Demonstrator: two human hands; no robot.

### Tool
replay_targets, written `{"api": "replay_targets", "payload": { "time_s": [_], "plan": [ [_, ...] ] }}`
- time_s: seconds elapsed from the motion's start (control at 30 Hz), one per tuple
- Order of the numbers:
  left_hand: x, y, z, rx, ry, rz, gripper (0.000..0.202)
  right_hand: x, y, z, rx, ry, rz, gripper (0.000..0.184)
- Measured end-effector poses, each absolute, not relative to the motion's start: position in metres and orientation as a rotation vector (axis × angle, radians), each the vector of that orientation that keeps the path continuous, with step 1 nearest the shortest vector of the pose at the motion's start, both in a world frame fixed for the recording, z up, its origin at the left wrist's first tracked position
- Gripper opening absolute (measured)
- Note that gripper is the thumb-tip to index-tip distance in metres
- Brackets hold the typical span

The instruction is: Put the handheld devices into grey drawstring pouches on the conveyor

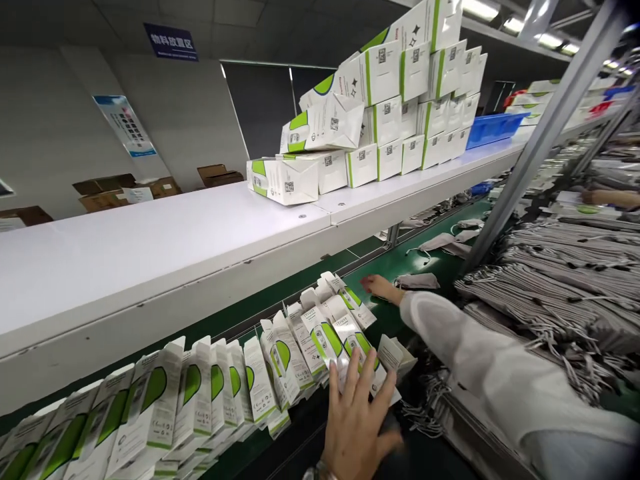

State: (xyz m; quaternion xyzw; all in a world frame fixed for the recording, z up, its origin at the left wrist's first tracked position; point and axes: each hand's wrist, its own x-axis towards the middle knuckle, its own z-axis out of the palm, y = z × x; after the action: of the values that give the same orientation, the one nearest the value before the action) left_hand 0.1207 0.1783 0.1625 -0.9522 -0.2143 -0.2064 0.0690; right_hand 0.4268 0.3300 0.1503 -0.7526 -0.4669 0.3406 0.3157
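My left hand (355, 407) is spread open, back up, with its fingertips against the front white-and-green cartons (327, 340) of a leaning row. Their top flaps stand up. My right hand (384, 288) stretches across the green conveyor belt (370, 270), just past the row's far end. Its fingers look extended but are small and blurred, and I see nothing in them. Beside its wrist lies a grey drawstring pouch (419, 281). A carton with a loose flap (397, 353) leans at the row's right end, near my left fingers.
Above the belt runs a white shelf (150, 247) bearing stacked cartons (387, 127) and a blue bin (495, 128). A slanted metal post (540, 143) rises at the right, before piles of grey pouches (565, 267). Another person's arm (613, 198) shows at the far right.
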Motion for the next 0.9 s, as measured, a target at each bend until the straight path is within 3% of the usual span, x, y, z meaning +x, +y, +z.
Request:
{"api": "replay_targets", "payload": {
  "time_s": [0.13, 0.23, 0.4, 0.53, 0.77, 0.9],
  "plan": [
    [0.142, 0.189, 0.167, -2.821, -0.699, -0.552, 0.066, 0.454, 0.251, 0.19, -1.839, -1.32, 1.118, 0.027],
    [0.149, 0.201, 0.17, -2.819, -0.799, -0.627, 0.049, 0.45, 0.184, 0.196, -1.464, -1.405, 1.422, 0.058],
    [0.162, 0.219, 0.171, -2.87, -0.957, -0.71, 0.048, 0.405, 0.126, 0.165, -1.304, -1.302, 1.301, 0.101],
    [0.179, 0.231, 0.168, -2.845, -1.097, -0.785, 0.05, 0.398, 0.127, 0.156, -1.404, -1.286, 1.091, 0.082],
    [0.204, 0.247, 0.171, -2.752, -1.35, -0.878, 0.048, 0.448, 0.217, 0.246, -1.789, -1.473, 0.553, 0.061],
    [0.216, 0.251, 0.169, -2.701, -1.415, -0.944, 0.048, 0.427, 0.313, 0.26, -2.066, -1.721, 0.428, 0.055]
  ]
}}
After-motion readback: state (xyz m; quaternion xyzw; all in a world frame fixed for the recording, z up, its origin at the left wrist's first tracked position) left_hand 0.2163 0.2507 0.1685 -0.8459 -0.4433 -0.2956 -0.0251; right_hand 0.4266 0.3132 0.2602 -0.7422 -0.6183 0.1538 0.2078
